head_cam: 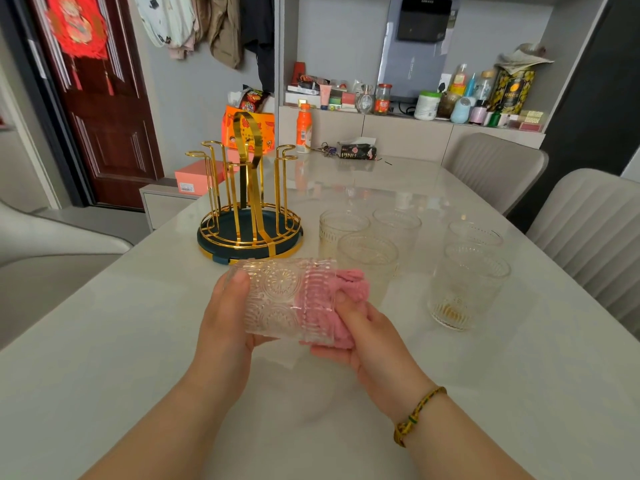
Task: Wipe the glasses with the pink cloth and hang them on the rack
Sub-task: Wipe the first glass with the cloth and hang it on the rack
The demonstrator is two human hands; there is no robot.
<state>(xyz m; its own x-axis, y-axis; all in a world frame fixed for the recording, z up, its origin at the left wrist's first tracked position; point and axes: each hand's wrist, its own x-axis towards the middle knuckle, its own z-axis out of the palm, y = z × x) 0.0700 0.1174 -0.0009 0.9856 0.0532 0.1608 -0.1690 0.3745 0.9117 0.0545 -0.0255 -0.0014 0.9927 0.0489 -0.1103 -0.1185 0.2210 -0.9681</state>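
Observation:
My left hand (227, 317) grips a clear patterned glass (277, 299) lying on its side above the table, base to the left. The pink cloth (346, 299) is stuffed into the glass mouth and bunches out at the right, where my right hand (360, 336) holds it. The gold wire rack (247, 202) on a dark round base stands just behind, with no glass on its pegs. Several more clear glasses stand upright to the right: three in a cluster (367, 254) and two nearer the right edge (467, 285).
The white table (138, 323) carries an orange bottle (304, 128), a dark tissue pack (358, 152) and an orange box (249, 129) at its far end. Grey chairs (588, 237) line the right side. A cluttered shelf runs along the back wall.

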